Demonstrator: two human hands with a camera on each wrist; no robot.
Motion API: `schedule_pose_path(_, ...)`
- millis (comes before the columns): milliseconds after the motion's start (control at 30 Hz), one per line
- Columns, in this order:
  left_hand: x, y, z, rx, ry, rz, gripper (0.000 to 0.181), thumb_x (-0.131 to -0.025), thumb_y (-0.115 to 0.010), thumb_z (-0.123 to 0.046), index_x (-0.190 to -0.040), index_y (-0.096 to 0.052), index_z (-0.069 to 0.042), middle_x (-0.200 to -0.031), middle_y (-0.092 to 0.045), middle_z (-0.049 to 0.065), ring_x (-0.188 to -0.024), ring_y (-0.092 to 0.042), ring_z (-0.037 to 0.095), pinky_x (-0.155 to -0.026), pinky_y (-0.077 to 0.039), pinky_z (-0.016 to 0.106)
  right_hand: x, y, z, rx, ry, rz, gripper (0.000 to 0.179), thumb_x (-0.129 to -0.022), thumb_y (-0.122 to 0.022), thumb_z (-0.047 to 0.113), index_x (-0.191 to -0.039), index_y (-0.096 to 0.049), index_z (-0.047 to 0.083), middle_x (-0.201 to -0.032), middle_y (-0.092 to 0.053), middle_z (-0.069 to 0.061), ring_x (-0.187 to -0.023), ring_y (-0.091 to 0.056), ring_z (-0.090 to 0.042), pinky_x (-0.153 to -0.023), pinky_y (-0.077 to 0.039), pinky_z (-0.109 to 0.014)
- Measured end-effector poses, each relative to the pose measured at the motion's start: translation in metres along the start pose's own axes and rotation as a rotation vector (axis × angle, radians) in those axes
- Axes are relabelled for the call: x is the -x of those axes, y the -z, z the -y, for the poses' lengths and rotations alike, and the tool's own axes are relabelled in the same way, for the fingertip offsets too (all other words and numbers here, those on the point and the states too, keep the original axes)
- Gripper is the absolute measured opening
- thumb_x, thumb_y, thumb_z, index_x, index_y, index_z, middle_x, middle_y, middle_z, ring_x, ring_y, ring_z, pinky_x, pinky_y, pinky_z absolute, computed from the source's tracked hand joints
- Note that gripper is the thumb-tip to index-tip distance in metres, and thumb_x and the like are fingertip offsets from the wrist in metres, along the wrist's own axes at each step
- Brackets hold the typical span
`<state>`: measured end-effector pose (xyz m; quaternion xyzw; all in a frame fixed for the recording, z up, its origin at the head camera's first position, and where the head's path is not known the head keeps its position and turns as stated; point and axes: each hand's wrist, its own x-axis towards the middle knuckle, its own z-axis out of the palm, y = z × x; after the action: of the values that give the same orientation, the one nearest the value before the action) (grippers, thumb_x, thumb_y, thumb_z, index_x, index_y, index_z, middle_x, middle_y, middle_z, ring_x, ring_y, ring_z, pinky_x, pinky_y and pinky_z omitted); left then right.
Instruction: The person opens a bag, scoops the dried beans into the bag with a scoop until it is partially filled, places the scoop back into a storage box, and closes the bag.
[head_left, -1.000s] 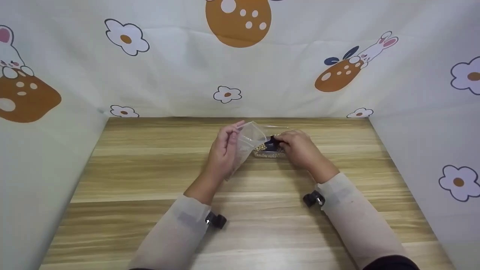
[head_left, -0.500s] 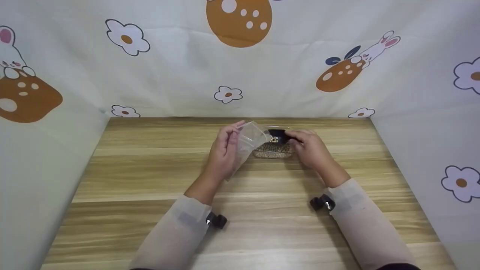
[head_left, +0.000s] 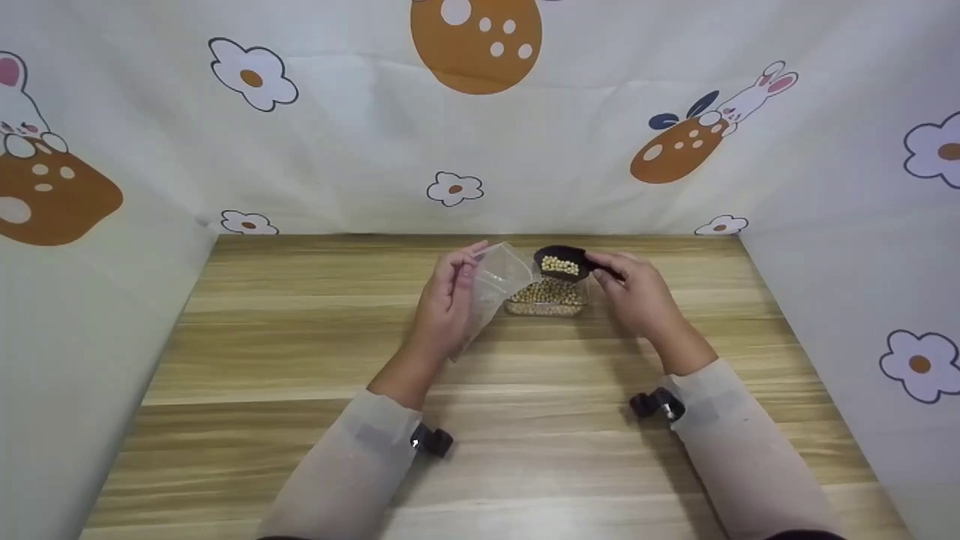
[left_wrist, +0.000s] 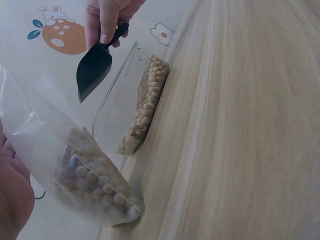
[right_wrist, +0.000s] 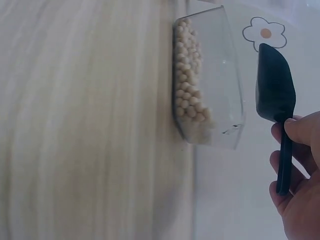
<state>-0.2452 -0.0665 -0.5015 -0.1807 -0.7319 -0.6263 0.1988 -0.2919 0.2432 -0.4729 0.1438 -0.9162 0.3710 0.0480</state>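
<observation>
My right hand (head_left: pixel 634 292) grips the handle of a black scoop (right_wrist: pixel 275 85), which hangs above a clear box. Pale round beans (head_left: pixel 559 265) lie in its bowl. The clear box (right_wrist: pixel 225 65) stands on the table with more beans (right_wrist: pixel 187 90) in its lower part. To its left, my left hand (head_left: pixel 448 300) holds a clear plastic bag (left_wrist: pixel 35 125) upright with its mouth spread. Beans (left_wrist: pixel 95 185) fill the bottom of the bag, as the left wrist view shows. The scoop's tip is close to the bag's mouth in the head view.
The wood-grain table (head_left: pixel 300 337) is enclosed by pale cloth walls (head_left: pixel 360 135) printed with flowers and rabbits. The back wall rises right behind the box. A small black wrist camera sits on each sleeve.
My right hand has lifted the scoop up out of the box with beans in it, moving slightly right. The left hand and the bag have stayed in place.
</observation>
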Motion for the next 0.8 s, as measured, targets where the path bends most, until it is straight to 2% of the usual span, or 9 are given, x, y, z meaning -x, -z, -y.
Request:
schedule_pose_path(467,0.0,0.001,0.0,0.012,-0.002,0.007,0.02,-0.116,-0.043,-0.018,-0.12,-0.055,-0.004,-0.154,-0.064,0.007,-0.146,-0.058,0.021,-0.127,-0.042,0.042,0.006,0.019,0.041,0.001,0.16,-0.156,0.03,-0.107,-0.064,0.009,-0.135,-0.074,0.009,-0.135,-0.075,-0.012,-0.132,-0.06,-0.032,-0.117,-0.045,-0.047)
schedule_pose_path(667,0.0,0.001,-0.002,-0.004,0.011,0.011,0.018,-0.117,-0.042,-0.021,-0.119,-0.055,-0.009,-0.155,-0.063,0.002,-0.146,-0.059,0.018,-0.127,-0.042,0.04,0.01,0.019,0.059,0.026,0.248,-0.17,0.029,-0.106,-0.066,0.008,-0.133,-0.075,0.008,-0.132,-0.077,-0.011,-0.131,-0.061,-0.034,-0.116,-0.044,-0.048)
schedule_pose_path(800,0.0,0.001,-0.004,-0.002,0.004,0.011,0.019,-0.116,-0.042,-0.02,-0.119,-0.054,-0.006,-0.155,-0.063,0.008,-0.145,-0.059,0.019,-0.128,-0.041,0.04,0.013,0.017,0.071,0.083,0.316,-0.158,0.03,-0.106,-0.067,0.009,-0.134,-0.075,0.01,-0.132,-0.077,-0.01,-0.129,-0.062,-0.036,-0.115,-0.044,-0.05)
